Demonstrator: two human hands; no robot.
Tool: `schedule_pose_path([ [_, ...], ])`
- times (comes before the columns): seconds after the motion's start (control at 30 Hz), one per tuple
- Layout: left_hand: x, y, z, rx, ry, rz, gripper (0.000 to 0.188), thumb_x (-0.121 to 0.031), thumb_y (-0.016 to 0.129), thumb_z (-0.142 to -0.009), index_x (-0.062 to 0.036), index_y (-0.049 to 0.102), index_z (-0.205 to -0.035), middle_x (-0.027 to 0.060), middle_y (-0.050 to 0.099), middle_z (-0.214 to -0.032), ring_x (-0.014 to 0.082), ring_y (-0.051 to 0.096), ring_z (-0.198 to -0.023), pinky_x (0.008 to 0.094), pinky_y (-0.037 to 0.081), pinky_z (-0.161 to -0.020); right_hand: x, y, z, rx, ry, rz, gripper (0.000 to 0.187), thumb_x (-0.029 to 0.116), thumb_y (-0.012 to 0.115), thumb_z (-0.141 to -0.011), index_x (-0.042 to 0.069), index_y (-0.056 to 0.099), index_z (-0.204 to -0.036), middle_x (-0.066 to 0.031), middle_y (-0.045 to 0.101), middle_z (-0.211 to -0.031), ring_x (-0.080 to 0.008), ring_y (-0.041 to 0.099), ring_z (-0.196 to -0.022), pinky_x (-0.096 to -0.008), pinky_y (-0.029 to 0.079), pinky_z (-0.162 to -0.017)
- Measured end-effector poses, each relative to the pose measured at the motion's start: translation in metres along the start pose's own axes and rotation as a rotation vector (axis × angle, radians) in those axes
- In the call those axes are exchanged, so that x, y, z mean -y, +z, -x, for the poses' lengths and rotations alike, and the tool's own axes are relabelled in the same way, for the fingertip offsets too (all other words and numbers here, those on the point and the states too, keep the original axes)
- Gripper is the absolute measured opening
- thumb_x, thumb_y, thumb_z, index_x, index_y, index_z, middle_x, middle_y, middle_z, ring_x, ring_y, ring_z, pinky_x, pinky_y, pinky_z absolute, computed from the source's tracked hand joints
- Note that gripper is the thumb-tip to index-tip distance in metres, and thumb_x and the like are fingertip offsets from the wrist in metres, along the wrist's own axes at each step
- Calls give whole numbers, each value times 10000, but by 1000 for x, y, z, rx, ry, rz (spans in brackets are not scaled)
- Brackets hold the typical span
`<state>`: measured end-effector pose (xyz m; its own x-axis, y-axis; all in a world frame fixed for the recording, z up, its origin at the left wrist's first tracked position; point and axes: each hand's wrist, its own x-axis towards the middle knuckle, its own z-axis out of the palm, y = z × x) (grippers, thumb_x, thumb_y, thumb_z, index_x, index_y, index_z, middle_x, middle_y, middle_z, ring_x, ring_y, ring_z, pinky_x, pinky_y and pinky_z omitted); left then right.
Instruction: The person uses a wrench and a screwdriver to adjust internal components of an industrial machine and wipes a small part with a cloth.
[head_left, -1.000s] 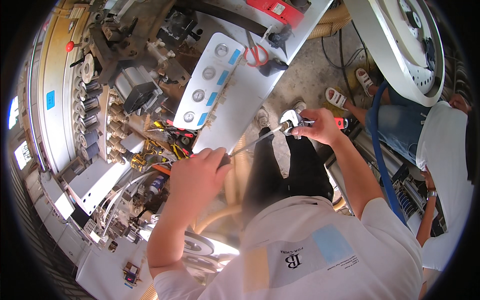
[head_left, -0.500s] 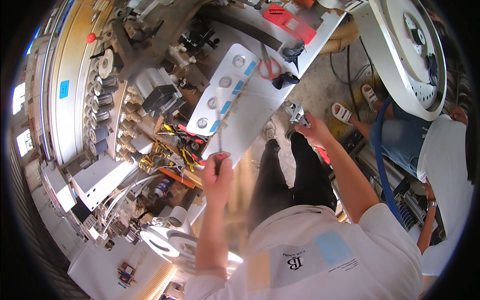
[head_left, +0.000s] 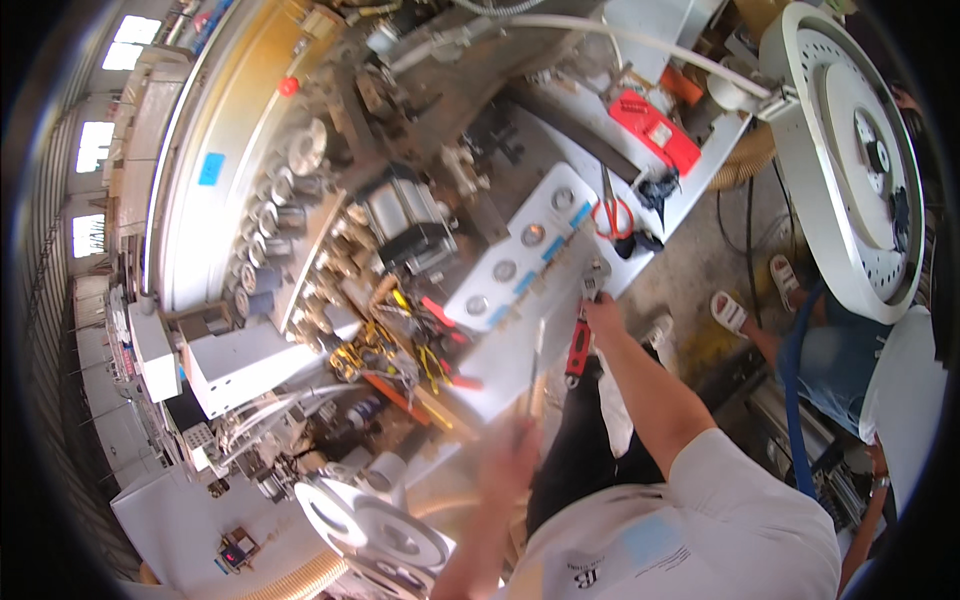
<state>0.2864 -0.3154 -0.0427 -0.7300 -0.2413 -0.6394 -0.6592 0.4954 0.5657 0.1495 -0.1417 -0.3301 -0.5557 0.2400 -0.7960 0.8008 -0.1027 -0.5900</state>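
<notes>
My left hand (head_left: pixel 512 458) is blurred, low in the middle, and grips the handle of a long thin metal tool (head_left: pixel 536 362) that points up toward a white control panel (head_left: pixel 497 300). My right hand (head_left: pixel 604 318) is at the panel's right edge. It holds a wrench (head_left: pixel 579 347) with a red and black handle, whose metal head (head_left: pixel 594 281) lies against the panel's edge. The panel carries several round buttons with blue tags. Left of the panel's lower end lies a tangle of yellow and red wires (head_left: pixel 400 352).
Red-handled scissors (head_left: pixel 611 212) and a red box (head_left: pixel 655 131) lie on the white surface above the panel. A large white round machine housing (head_left: pixel 850 160) stands at the right. Another person's sandalled foot (head_left: pixel 729 311) is beside it. White spools (head_left: pixel 385 525) sit at the bottom left.
My left hand has drawn down toward my body with the thin tool. My right hand has moved left to the panel's edge with the wrench. The view has swung toward the machine.
</notes>
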Motion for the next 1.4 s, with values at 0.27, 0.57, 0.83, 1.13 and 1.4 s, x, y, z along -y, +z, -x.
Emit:
schedule_pose_path([
  [0.27, -26, -2, 12, 73, -67, 295, 205, -171, 654, -986, -35, 652, -1139, -16, 600, -692, 57, 548, -607, 233, 448, -577, -60, 41, -56, -42, 70, -184, 230, 138, 672, -909, -6, 675, -1089, -83, 693, -923, -178, 684, -828, -333, 546, -620],
  [0.57, -35, 0, -5, 50, 207, 181, 216, -223, 569, -1009, -18, 628, -1040, 25, 586, -678, 112, 570, -627, 272, 459, -607, -31, -8, -27, 121, -116, 67, 265, 278, 671, -933, 27, 730, -995, -61, 724, -825, -175, 697, -737, -313, 539, -656],
  [0.83, -81, 7, -18, 225, 32, 611, 333, -296, 426, -1065, -60, 647, -1141, -25, 569, -755, 48, 413, -598, 239, 334, -531, 145, -79, 128, 16, -656, 60, 264, 206, 660, -968, 69, 696, -1191, -44, 682, -895, -80, 583, -730, -277, 489, -677],
  [1.13, -97, -10, -63, -139, 300, 582, 230, -98, 624, -972, -60, 527, -1177, 4, 577, -876, 56, 531, -684, 214, 427, -581, 200, -117, 193, 852, -1229, 691, 120, 186, 714, -918, 80, 756, -957, -83, 722, -810, -266, 680, -731, -340, 518, -634],
  [1.4, -81, -50, -71, -433, 294, 925, 188, -186, 558, -1031, -91, 474, -1170, 36, 561, -950, 115, 539, -672, 279, 458, -546, 104, -347, 110, -547, -231, -587, 206, 290, 674, -976, 84, 677, -975, 1, 634, -753, -50, 459, -529, -243, 365, -459],
])
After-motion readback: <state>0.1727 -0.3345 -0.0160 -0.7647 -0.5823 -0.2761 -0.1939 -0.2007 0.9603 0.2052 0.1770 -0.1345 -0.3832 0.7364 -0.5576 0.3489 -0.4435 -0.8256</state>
